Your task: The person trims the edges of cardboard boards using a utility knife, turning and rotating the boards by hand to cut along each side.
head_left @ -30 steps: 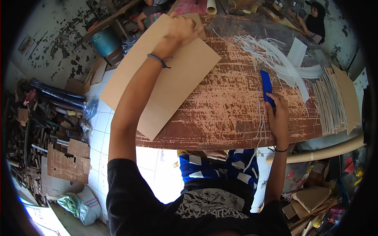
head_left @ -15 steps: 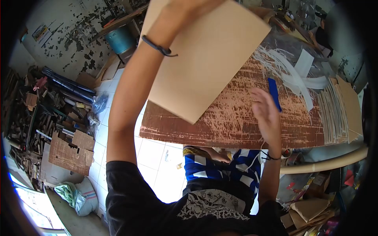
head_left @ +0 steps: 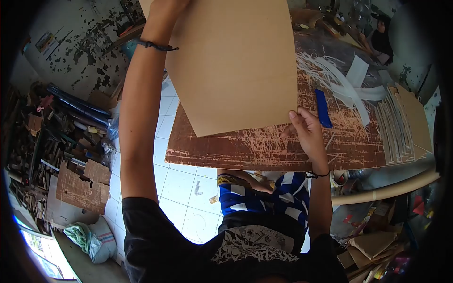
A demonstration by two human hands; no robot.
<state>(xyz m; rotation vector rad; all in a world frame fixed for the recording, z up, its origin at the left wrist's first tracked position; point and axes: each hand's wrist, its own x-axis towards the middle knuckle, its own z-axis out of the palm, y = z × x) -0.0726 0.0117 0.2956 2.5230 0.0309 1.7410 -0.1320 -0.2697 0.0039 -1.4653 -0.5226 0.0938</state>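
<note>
A large brown cardboard sheet is raised over the worn red-brown table. My left hand is at the sheet's upper left, cut by the top edge of the view, and grips it there; its fingertips are mostly hidden. Near the lower right corner, my right hand pinches the sheet between thumb and fingers. The blue strip-shaped object lies on the table just right of the sheet, close to my right hand.
White strips and clear plastic lie at the table's back right. A stack of cardboard pieces stands at the right end. A cardboard tube is below the right edge. Another person is at the far right.
The cardboard sheet has been lifted and turned, its lower edge now nearer me. My right hand has let go of the blue object and taken the sheet's lower right corner.
</note>
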